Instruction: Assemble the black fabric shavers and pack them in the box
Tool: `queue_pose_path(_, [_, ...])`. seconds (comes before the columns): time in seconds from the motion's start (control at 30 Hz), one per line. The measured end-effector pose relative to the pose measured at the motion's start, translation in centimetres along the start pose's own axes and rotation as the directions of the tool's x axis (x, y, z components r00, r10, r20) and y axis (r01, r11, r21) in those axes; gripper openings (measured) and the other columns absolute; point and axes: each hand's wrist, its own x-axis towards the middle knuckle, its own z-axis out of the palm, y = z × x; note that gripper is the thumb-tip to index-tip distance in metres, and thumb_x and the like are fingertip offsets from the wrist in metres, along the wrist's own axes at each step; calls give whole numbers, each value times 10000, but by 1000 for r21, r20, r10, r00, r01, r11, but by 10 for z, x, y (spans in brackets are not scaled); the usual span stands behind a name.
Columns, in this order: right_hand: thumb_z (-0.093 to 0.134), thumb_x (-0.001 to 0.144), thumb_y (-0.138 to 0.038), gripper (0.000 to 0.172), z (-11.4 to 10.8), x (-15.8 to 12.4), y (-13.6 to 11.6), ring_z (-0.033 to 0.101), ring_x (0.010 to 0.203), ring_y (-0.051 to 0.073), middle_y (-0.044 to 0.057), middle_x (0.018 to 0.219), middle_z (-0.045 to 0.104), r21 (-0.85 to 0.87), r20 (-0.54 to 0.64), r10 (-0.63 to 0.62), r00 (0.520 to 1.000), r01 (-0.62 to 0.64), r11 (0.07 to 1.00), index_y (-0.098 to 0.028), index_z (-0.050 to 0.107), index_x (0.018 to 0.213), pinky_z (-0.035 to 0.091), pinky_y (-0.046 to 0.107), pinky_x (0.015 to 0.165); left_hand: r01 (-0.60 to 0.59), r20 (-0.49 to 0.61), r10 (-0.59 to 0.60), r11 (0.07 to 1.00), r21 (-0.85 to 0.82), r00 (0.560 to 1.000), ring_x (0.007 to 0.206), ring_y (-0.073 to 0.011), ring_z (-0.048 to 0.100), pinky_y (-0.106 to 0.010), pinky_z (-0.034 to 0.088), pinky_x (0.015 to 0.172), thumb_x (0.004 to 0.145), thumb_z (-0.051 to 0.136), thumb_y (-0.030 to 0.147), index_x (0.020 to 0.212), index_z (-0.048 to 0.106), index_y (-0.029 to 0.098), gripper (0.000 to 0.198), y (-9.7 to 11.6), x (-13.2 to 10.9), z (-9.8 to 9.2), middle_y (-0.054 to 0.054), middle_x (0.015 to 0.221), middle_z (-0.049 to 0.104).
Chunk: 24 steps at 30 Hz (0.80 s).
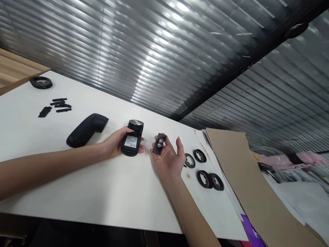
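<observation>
My left hand (114, 143) is wrapped round a small black shaver-like device (132, 138) with a metal mesh head and a white label, resting it on the white table (77, 178). My right hand (168, 158), palm up, pinches a small dark holder (159, 144) with two round silver cells between thumb and fingers, just right of the device. A second black device body (86, 130) lies on the table to the left of my left hand.
Several black rings (205, 168) lie right of my right hand. Small black strips (58, 104) and a black ring (40, 82) lie at the far left. A brown cardboard sheet (246, 185) and clutter sit at the right. Ribbed metal shutters stand behind.
</observation>
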Motion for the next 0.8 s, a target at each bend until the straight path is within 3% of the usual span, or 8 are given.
queue_pose_path(0.2, [605, 1008, -514, 321, 11, -5, -3, 686, 698, 158, 34, 903, 750, 74, -61, 38, 997, -34, 997, -206, 694, 1016, 614, 274, 608, -5, 10, 5, 1000, -15, 1000, 786, -306, 825, -386, 687, 779, 1036, 509, 259, 1174, 710, 32, 334, -1, 2, -3, -249, 1164, 797])
queue_pose_path(0.43, [719, 931, -552, 361, 6, -2, -1, 682, 699, 151, 21, 914, 739, 44, -39, 16, 999, -14, 999, -205, 692, 1027, 607, 272, 620, 5, 46, -5, 1000, 2, 999, 841, -299, 828, -364, 694, 788, 1030, 565, 289, 1217, 712, 24, 356, -4, 8, -12, -269, 1229, 778])
queue_pose_path(0.67, [699, 933, -546, 359, 9, -3, -1, 675, 693, 145, 24, 907, 728, 56, -58, 13, 998, -10, 998, -197, 695, 1015, 592, 258, 607, -38, 12, 38, 999, 7, 999, 780, -294, 824, -398, 696, 752, 1051, 562, 221, 1405, 554, 94, 376, -5, 6, -6, -233, 1170, 789])
queue_pose_path(0.8, [627, 973, -539, 356, 14, -5, -1, 661, 669, 137, 30, 874, 717, 64, -86, 19, 996, -13, 998, -190, 694, 994, 585, 247, 589, -58, 14, 58, 998, 34, 998, 773, -293, 825, -416, 697, 759, 1060, 588, 216, 1393, 524, 140, 348, -6, 5, -5, -214, 1155, 789])
